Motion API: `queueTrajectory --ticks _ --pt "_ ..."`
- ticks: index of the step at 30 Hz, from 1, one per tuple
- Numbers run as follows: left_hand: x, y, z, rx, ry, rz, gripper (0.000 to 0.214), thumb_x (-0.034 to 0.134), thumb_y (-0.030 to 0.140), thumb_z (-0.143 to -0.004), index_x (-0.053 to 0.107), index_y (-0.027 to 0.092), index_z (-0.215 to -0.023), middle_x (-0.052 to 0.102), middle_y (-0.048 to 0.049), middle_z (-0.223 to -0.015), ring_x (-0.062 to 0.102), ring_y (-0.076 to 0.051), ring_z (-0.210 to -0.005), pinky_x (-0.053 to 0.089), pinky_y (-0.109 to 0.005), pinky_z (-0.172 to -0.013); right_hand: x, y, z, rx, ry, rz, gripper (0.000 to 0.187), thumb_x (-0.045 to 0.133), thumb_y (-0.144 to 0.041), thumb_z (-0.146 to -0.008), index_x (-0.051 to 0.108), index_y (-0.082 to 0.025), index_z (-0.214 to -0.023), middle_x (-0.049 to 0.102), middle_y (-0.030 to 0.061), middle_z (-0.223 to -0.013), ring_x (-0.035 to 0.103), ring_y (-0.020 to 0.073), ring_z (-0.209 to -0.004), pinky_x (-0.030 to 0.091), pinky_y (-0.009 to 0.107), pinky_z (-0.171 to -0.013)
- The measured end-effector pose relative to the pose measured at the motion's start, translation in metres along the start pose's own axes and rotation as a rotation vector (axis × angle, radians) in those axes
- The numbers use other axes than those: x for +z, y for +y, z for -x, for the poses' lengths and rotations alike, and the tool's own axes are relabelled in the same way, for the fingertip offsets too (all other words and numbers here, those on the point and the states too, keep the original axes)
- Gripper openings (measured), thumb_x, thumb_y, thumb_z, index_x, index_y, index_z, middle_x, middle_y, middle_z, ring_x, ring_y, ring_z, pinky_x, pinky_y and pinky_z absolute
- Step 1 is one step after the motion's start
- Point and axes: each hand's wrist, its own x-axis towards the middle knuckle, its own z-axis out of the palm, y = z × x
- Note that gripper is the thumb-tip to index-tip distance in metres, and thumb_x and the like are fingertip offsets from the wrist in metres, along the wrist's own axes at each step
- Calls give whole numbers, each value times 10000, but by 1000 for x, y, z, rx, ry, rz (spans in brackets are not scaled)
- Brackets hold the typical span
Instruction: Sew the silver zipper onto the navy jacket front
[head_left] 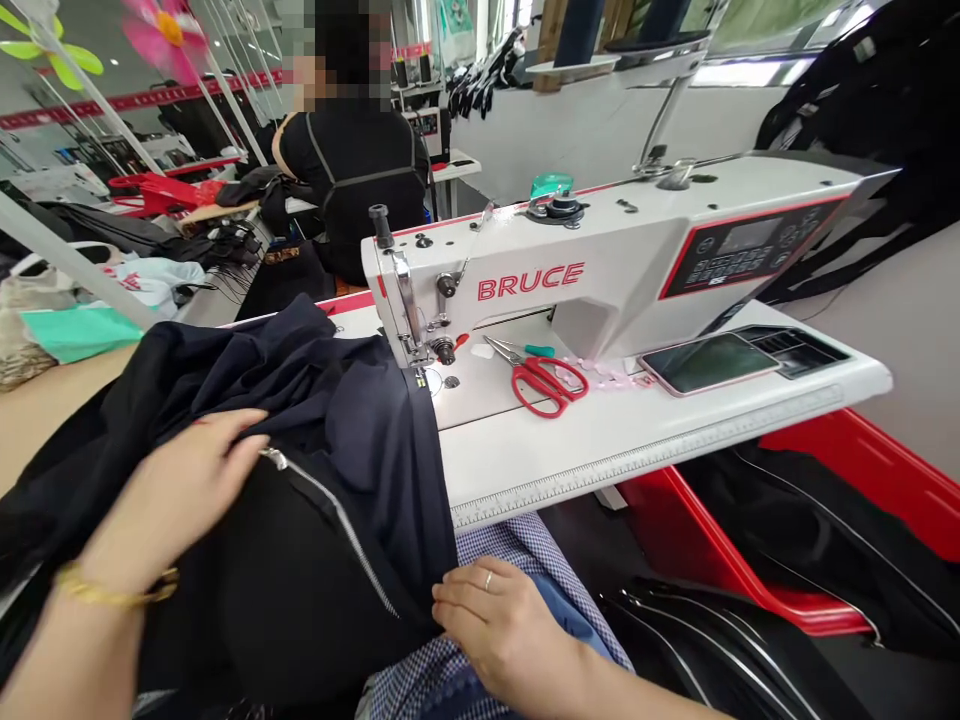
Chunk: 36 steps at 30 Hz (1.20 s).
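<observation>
A dark navy and black garment (330, 430) with a silver zipper (337, 515) lies across the table and my lap, its edge under the presser foot (418, 372) of a white BRUCE sewing machine (600, 270). My left hand (191, 475) rests flat on the fabric beside the zipper's top end, fingers stretched out. My right hand (499, 625) sits at the garment's lower edge over my checked lap cloth, fingers curled and pinching the hem.
Red-handled scissors (544, 380), small teal snips (525, 350) and a phone (709, 362) lie on the white machine table (600, 440). A red bin (825, 520) with black garments stands to the right. Another person (360, 170) in black sits ahead, back turned.
</observation>
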Motion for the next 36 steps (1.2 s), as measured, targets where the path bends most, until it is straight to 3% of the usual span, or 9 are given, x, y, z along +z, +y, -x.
queueTrajectory --ticks 4,6,8,12,18,24,30,33,36 --pt "63 81 -39 413 -123 140 339 373 305 -892 494 123 -1151 582 -86 -1127 539 -181 -1033 430 -321 -920 -4 6 -3 -15 -76 -26 188 382 -174 -895 567 -150 -917 653 8 -937 572 110 -865 430 260 -733" --pt "87 106 -51 514 -124 118 324 410 289 -876 508 125 -1137 571 -93 -1148 509 -216 -1078 401 -376 -949 -5 9 -5 -12 -74 -49 178 394 -183 -892 569 -149 -900 656 4 -920 578 105 -850 437 253 -718" --pt "106 112 -59 499 -102 85 333 428 292 -867 514 110 -1132 548 -118 -1178 491 -252 -1096 397 -415 -941 -6 13 -4 -10 -44 -74 168 418 -207 -897 570 -145 -864 660 -7 -884 583 96 -827 441 235 -701" --pt "125 97 -64 427 -41 94 442 381 336 -882 457 42 -1203 482 -171 -1242 440 -265 -1151 388 -396 -963 -5 22 -3 -45 26 -107 202 452 -246 -903 556 -143 -764 662 -26 -812 591 78 -775 442 208 -660" --pt "132 91 -71 426 6 139 442 365 339 -885 473 37 -1190 498 -160 -1226 427 -239 -1166 383 -363 -994 -12 35 -10 -56 32 -110 253 472 -307 -896 557 -137 -729 656 -23 -781 593 83 -731 456 201 -621" --pt "141 80 -97 401 -64 180 401 344 324 -889 500 71 -1158 540 -134 -1173 471 -232 -1112 407 -375 -963 -23 49 -24 -5 -109 -118 195 439 -226 -904 578 -115 -825 649 24 -830 592 99 -795 474 201 -777" --pt "142 69 -114 418 -136 192 362 315 316 -897 514 121 -1129 594 -103 -1052 531 -220 -1010 443 -385 -904 -27 61 -32 -141 -168 36 180 412 -113 -861 591 -101 -852 639 64 -832 590 143 -816 497 251 -731" --pt "125 75 -96 484 -134 122 399 342 312 -882 471 96 -1192 512 -144 -1191 446 -262 -1134 394 -423 -965 -30 62 -31 -224 -122 101 198 404 -99 -845 600 -75 -861 637 86 -843 594 173 -822 504 280 -700" --pt "94 89 -50 539 -235 -1 447 416 350 -850 472 94 -1212 527 -164 -1161 501 -287 -1050 455 -433 -878 -34 61 -33 -262 -98 104 213 392 -98 -846 602 -63 -856 635 95 -822 602 177 -821 506 280 -683"
